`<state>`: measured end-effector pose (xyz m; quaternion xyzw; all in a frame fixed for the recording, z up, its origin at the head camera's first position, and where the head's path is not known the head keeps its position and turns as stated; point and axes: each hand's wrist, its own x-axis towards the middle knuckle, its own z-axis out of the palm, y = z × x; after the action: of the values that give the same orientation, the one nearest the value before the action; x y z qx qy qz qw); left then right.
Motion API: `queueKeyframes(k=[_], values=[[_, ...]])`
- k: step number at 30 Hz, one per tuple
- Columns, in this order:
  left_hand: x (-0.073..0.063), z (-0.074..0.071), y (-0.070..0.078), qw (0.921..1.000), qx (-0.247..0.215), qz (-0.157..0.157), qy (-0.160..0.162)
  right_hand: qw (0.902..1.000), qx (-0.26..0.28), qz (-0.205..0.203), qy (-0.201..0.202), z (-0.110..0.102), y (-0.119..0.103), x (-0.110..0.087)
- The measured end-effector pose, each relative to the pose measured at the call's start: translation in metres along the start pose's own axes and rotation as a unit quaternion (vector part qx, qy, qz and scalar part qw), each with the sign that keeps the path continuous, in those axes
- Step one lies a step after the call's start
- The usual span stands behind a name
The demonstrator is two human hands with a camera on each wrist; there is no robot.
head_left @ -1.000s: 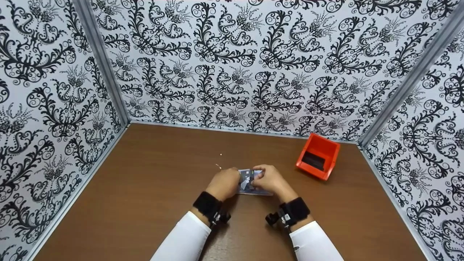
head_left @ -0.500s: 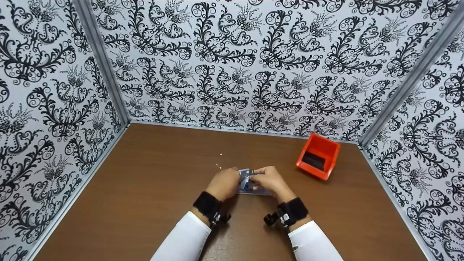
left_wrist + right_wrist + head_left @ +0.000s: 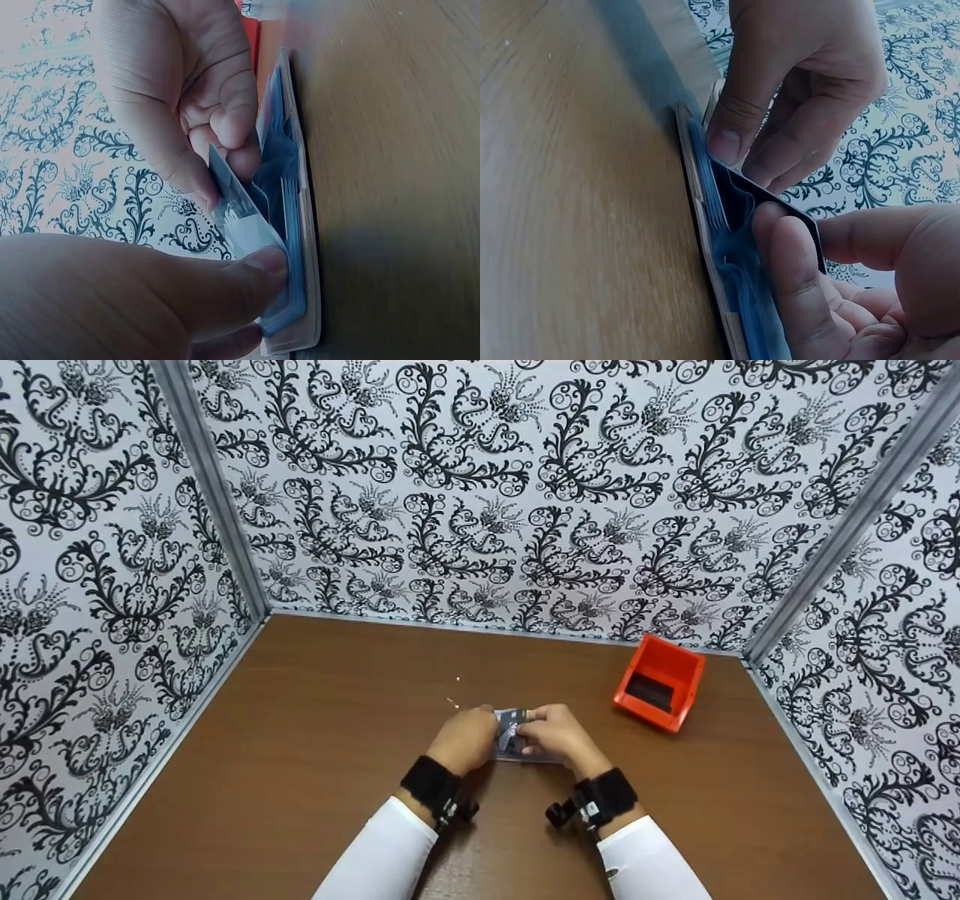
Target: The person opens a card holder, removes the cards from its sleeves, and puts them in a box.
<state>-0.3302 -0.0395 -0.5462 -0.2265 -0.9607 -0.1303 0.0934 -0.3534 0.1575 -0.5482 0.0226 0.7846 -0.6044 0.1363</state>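
A card holder (image 3: 307, 255) with clear plastic sleeves and a pale cover lies open on the brown table. A dark card (image 3: 784, 204) stands tilted up from its pages, at the sleeves. My left hand (image 3: 466, 739) pinches the card's left end, with the thumb (image 3: 264, 264) on its face beside the stacked sleeves. My right hand (image 3: 556, 731) holds the other end of the card between thumb and fingers. Its remaining fingers are curled close over the pages. In the head view the hands hide both ends of the holder.
A red bin (image 3: 684, 690) with a dark rectangular thing (image 3: 649, 692) in it stands at the back right. Small white bits (image 3: 454, 703) lie on the table (image 3: 360, 720) beyond my left hand. Patterned walls (image 3: 465, 547) close off the back and sides.
My right hand's fingers have shifted slightly left over the card, which now shows at a steeper tilt. My left hand stays in place.
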Motion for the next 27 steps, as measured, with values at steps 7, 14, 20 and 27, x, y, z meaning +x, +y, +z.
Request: queueKeyframes(k=[7,14,20,27], values=[[0.0,0.0,0.001,1.0,-0.002,-0.008,-0.004,0.9954,-0.072,-0.041,0.048,-0.002,-0.005,-0.002],[0.002,0.0,0.0,0.9999,-0.009,-0.006,-0.006,0.9826,-0.15,-0.056,0.095,-0.013,-0.015,-0.004],[-0.001,-0.001,0.0,1.0,-0.006,0.003,0.004,0.9605,-0.233,-0.07,0.136,-0.032,-0.024,-0.007],[-0.001,0.0,0.0,0.9999,0.007,0.003,0.006,0.9496,-0.242,-0.099,0.173,-0.06,-0.029,-0.009]])
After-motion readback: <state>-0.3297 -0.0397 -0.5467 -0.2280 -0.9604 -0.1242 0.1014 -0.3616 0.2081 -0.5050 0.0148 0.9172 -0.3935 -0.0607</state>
